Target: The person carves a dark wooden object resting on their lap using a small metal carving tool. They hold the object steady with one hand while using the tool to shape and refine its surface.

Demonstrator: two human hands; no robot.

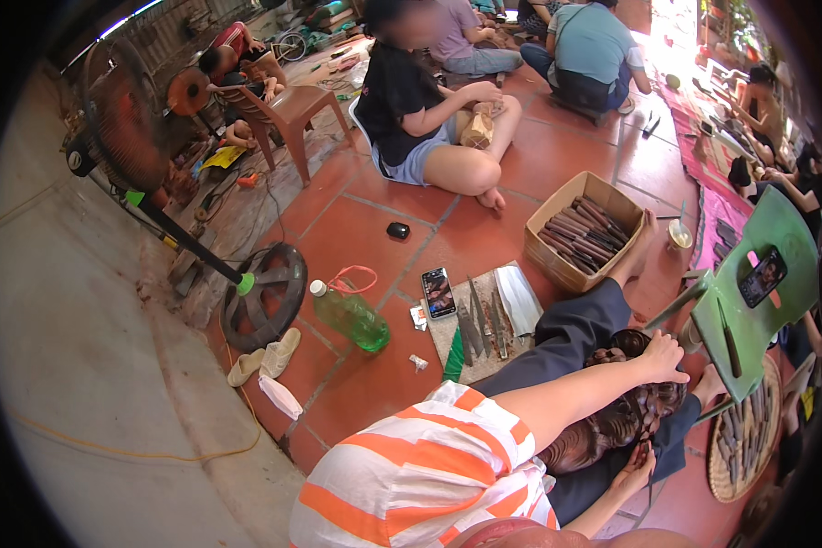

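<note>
Dark brown, glossy carved wooden piece (603, 422) lies across the person's lap, between and over the legs in dark navy cloth trousers (571, 320), partly hidden under the forearm. Main risk, my guess: carving rolls or slides off the lap, since its rounded, knobbly body rests on soft cloth and sloping legs; lifting the upper hand or shifting a knee could cause it. Second risk: a slip onto the bare fingers tucked close below. Pose: left arm, in an orange-and-white striped sleeve (429, 457), reaches straight across the carving; left hand (663, 358) lies palm-down over its far end, fingers loosely spread and bent. Right hand (632, 472) sits low at the near side, turned partly up, fingers curled by the wood; can't tell whether it pinches anything. Around: green plastic chair (799, 265) just beyond, carrying a dark-cased phone (764, 277) and a slim dark tool (731, 342); round woven tan basket (723, 486) of long tools beside it; brown cardboard box (546, 256) of wooden-handled tools near one foot; pale speckled board (489, 370) with flat metal tools (477, 320) left of the legs. Farther out, green-tinted clear plastic bottle (352, 320) and seated co-worker in a black shirt (402, 110).
</note>
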